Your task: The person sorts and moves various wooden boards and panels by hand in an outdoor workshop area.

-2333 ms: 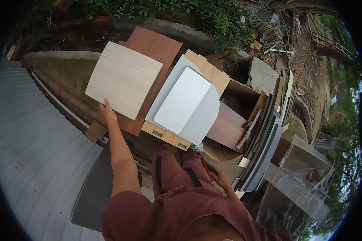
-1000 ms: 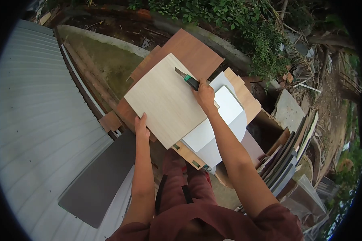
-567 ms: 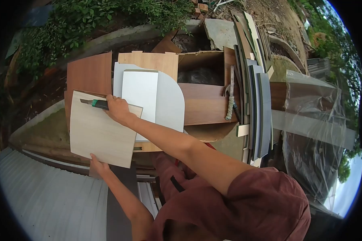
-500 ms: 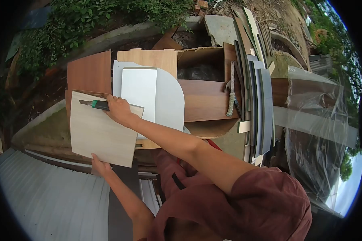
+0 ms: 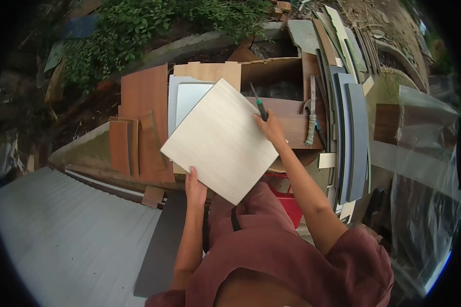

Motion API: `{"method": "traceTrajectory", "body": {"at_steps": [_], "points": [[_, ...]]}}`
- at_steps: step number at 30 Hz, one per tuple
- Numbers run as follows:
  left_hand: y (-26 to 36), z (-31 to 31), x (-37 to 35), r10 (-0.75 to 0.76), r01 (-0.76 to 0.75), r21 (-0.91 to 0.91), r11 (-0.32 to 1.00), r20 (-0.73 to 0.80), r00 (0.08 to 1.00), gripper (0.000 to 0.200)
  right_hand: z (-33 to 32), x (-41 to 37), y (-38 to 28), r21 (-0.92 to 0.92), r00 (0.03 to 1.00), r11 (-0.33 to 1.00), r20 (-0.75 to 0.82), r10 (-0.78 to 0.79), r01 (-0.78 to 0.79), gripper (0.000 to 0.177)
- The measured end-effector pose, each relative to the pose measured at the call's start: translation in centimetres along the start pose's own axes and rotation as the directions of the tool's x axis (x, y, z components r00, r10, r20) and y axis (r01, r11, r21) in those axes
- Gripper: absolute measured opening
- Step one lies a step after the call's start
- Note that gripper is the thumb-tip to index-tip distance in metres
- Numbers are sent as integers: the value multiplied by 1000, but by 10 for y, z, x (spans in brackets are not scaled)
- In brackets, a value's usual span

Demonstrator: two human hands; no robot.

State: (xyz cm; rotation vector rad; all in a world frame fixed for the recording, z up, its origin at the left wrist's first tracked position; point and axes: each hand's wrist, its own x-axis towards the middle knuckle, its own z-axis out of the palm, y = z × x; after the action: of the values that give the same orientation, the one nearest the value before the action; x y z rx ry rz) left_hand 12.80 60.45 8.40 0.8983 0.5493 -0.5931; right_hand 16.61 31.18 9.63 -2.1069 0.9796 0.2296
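A pale wood-grain board [image 5: 220,143] is held up in front of my body, its corners pointing up and down. My left hand [image 5: 195,189] grips its lower left edge, with the thumb on top. At its right edge is my right hand [image 5: 271,128], closed round a green and black utility knife [image 5: 261,107] whose blade points up and away. Beneath the pale board lie a white panel [image 5: 192,97] and a light brown board [image 5: 207,70], both partly hidden by it.
Reddish-brown boards [image 5: 143,102] lie on the left. A hammer [image 5: 311,120] rests on a brown board beside an open box [image 5: 271,71]. Long strips [image 5: 356,138] are stacked at right, near plastic sheeting [image 5: 420,153]. Corrugated metal [image 5: 71,230] spans the lower left.
The pale board has moved right and turned, uncovering small brown pieces at left. My right hand has shifted to its right edge, and the knife now points upward instead of left.
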Motion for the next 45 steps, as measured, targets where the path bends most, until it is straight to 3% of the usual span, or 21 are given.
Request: {"method": "traceTrajectory", "body": {"at_steps": [2, 3, 5, 6, 8, 10, 13, 15, 17, 23, 29, 31, 32, 34, 35, 38, 39, 41, 42, 44, 45], "points": [[-45, 9, 19, -30, 32, -57, 998, 40, 999, 50, -17, 17, 33, 35, 998, 998, -40, -51, 52, 44], [-63, 19, 25, -46, 46, -58, 997, 12, 999, 51, -20, 33, 58, -32, 994, 997, -72, -79, 77, 46], [-99, 26, 43, -171, 171, -17, 985, 35, 985, 55, -36, 54, 78, -68, 988, 992, -106, -111, 104, 44], [-112, 31, 51, -261, 261, 13, 965, 27, 965, 56, -42, 66, 89, -109, 990, 989, -93, -106, 96, 45], [-153, 32, 65, -324, 317, 90, 944, 81, 943, 61, -53, 98, 113, -161, 992, 980, -23, -123, 118, 47], [-170, 48, 61, -354, 341, 229, 912, 20, 935, 65, -62, 115, 126, -136, 984, 974, 28, -179, 181, 46], [-213, 57, 65, -373, 355, 260, 898, 22, 928, 72, -68, 132, 139, -251, 972, 941, 2, -234, 227, 47], [-236, 67, 66, -475, 468, 275, 840, -43, 879, 75, -73, 139, 148, -291, 956, 913, 25, -291, 285, 48], [-247, 76, 63, -459, 451, 281, 847, -43, 887, 76, -75, 156, 161, -404, 952, 866, 42, -304, 295, 48], [-272, 90, 71, -418, 404, 348, 846, -39, 908, 77, -79, 169, 163, -409, 940, 856, 9, -342, 315, 48], [-246, 99, 58, -476, 459, 318, 830, -25, 879, 80, -76, 169, 161, -457, 934, 833, -13, -356, 311, 49], [-236, 95, 56, -683, 616, 374, 693, 70, 727, 86, -79, 165, 152, -507, 947, 815, 4, -321, 279, 50], [-228, 89, 54, -678, 609, 373, 700, 79, 730, 86, -78, 161, 146, -512, 944, 811, -1, -329, 283, 50], [-211, 68, 42, -734, 517, 583, 627, 219, 642, 83, -76, 146, 134, -502, 924, 818, -87, -373, 283, 51], [-199, 52, 36, -733, 516, 579, 631, 229, 640, 83, -73, 140, 132, -497, 897, 813, -138, -420, 304, 49], [-155, -26, 27, -791, 422, 692, 585, 372, 486, 73, -63, 87, 105, -514, 883, 819, -220, -414, 256, 46], [-127, -56, 20, -799, 446, 696, 563, 318, 511, 68, -57, 73, 105, -546, 886, 809, -236, -399, 218, 42], [-70, -127, 8, -793, 510, 664, 547, 216, 570, 63, -42, 21, 88, -417, 951, 898, -196, -239, 140, 39], [-35, -161, -1, -766, 527, 656, 541, 124, 631, 62, -28, -2, 91, -406, 931, 897, -230, -284, 174, 38], [-7, -255, -7, -644, 566, 490, 664, -11, 765, 59, 5, -41, 97, -381, 944, 922, -271, -188, 74, 39], [23, -287, -23, -553, 559, 447, 698, -157, 818, 57, 24, -65, 86, -316, 966, 947, -221, -138, 63, 38]]}}
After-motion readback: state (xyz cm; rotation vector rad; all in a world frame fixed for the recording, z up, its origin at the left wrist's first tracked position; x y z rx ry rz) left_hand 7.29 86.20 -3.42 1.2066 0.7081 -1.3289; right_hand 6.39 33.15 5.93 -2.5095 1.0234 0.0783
